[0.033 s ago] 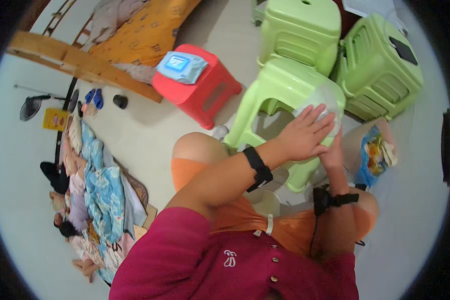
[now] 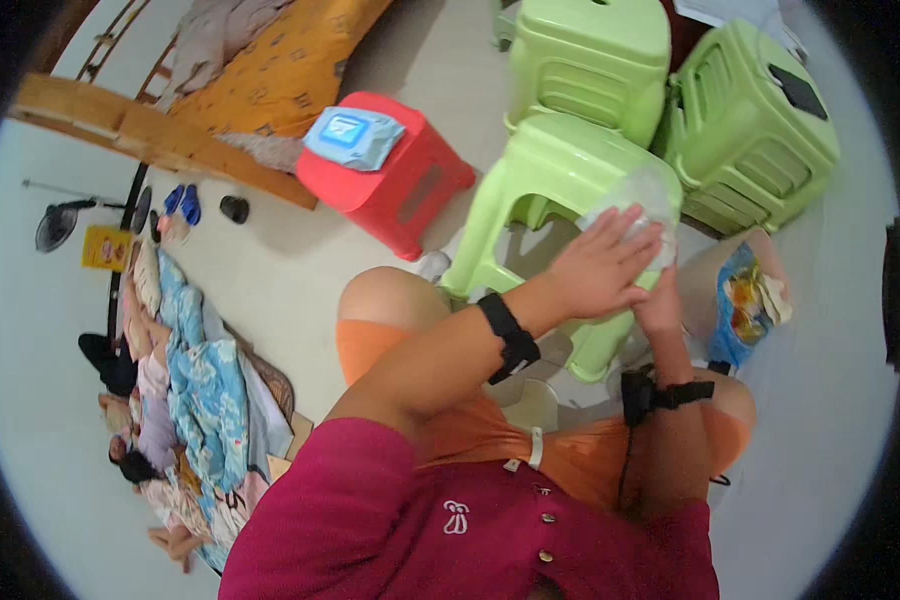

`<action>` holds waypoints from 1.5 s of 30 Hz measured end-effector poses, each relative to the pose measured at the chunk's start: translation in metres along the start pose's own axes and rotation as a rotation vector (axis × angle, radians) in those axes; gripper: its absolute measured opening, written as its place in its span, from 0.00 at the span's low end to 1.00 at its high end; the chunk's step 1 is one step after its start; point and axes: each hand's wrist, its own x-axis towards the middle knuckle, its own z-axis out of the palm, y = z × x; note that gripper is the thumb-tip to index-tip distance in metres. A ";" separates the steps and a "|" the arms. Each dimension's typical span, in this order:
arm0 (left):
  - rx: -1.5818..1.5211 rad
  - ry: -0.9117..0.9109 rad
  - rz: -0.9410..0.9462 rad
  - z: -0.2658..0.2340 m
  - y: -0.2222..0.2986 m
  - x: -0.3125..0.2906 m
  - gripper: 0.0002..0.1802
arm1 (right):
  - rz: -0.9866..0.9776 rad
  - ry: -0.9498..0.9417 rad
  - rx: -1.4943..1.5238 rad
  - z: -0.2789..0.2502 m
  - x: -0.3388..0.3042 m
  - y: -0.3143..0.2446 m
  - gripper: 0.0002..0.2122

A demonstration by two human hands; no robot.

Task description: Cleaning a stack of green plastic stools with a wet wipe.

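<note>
Sheet (image 2: 648, 188), whitish, translucent, at the right end of the nearest green stool (image 2: 562, 152); left hand (image 2: 602, 268) spread against it, fingers extended; right hand (image 2: 658, 302) behind, grip too hidden to tell; light, even pressure should steady it.

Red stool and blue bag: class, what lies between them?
In the head view, a green stool stands between the red stool and blue bag; the left hand and right hand overlap it there.
</note>
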 end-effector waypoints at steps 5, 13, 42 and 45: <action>0.173 -0.029 -0.037 -0.014 -0.030 0.005 0.31 | 0.228 -0.012 0.085 -0.017 0.001 -0.037 0.53; 0.069 0.322 -0.534 -0.029 -0.093 -0.005 0.30 | 0.201 -0.079 -0.015 -0.010 -0.004 -0.060 0.55; 0.033 -0.102 -0.099 -0.008 0.010 -0.006 0.42 | 0.222 -0.091 -0.132 -0.008 -0.007 -0.052 0.55; 0.121 -0.185 -0.075 -0.014 -0.015 -0.008 0.40 | 0.164 -0.052 -0.130 -0.015 -0.007 -0.059 0.56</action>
